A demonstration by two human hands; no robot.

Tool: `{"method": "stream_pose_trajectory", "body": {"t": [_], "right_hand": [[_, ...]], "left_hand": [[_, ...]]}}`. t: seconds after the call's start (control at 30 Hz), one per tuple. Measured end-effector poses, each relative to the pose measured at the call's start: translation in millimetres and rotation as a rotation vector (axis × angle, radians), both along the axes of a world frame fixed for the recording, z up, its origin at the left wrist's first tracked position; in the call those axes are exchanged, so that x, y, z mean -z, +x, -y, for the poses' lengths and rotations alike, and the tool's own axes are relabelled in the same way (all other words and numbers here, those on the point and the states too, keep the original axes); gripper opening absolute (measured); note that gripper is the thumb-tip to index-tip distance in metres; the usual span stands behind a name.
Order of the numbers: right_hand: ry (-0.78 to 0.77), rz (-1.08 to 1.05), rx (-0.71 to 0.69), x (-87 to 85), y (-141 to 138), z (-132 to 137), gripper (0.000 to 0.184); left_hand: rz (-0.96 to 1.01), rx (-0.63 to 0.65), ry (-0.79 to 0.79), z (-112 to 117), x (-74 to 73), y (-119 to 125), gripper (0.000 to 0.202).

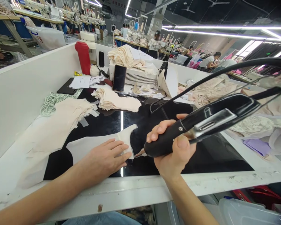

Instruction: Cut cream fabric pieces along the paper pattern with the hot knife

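Note:
My left hand (105,157) lies flat with its fingers stretched over a pale cut fabric piece (84,147), pressing its right end against the glossy black work surface (168,168). A small cream patch (127,134) covers that end of the fabric. My right hand (176,154) is wrapped round a black corded hand tool (165,140) with a silver lever along its side. The tool's narrow metal tip (140,153) points left, close beside the fabric's right edge near my left fingertips. Whether tip and fabric touch, I cannot tell.
Stacked cream pieces (117,101) lie behind, with more fabric (53,131) and green cord (49,103) at left. A phone (119,78) leans on a white box (140,78); a red bottle (83,57) stands behind. Lace garments (255,125) are piled right. A cable (220,73) arcs overhead.

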State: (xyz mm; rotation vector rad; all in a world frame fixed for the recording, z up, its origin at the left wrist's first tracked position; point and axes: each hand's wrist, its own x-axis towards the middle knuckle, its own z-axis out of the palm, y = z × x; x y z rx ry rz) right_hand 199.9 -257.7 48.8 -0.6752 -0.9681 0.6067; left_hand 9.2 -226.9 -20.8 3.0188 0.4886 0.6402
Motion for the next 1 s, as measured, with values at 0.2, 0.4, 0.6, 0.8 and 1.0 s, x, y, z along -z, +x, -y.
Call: {"method": "stream_pose_trajectory", "body": {"t": [0.2, 0.4, 0.6, 0.8, 1.0], "right_hand": [[-0.003, -0.001, -0.044, 3.2, -0.8, -0.9, 0.041], [0.003, 0.014, -0.042, 3.6, -1.1, 0.3, 0.04], [0.01, 0.006, -0.054, 4.9, -1.6, 0.4, 0.041], [-0.001, 0.021, -0.063, 5.4, -1.3, 0.9, 0.035], [0.023, -0.019, -0.074, 5.2, -3.2, 0.4, 0.037]], "left_hand": [[0.012, 0.007, 0.008, 0.3, -0.1, -0.2, 0.027], [0.017, 0.005, -0.005, 0.7, 0.9, -0.6, 0.025], [0.036, 0.011, 0.007, 0.4, 0.6, -0.1, 0.025], [0.034, 0.016, 0.01, 0.0, 0.4, -0.4, 0.025], [0.032, 0.02, 0.032, -0.4, -3.9, 0.5, 0.028]]}}
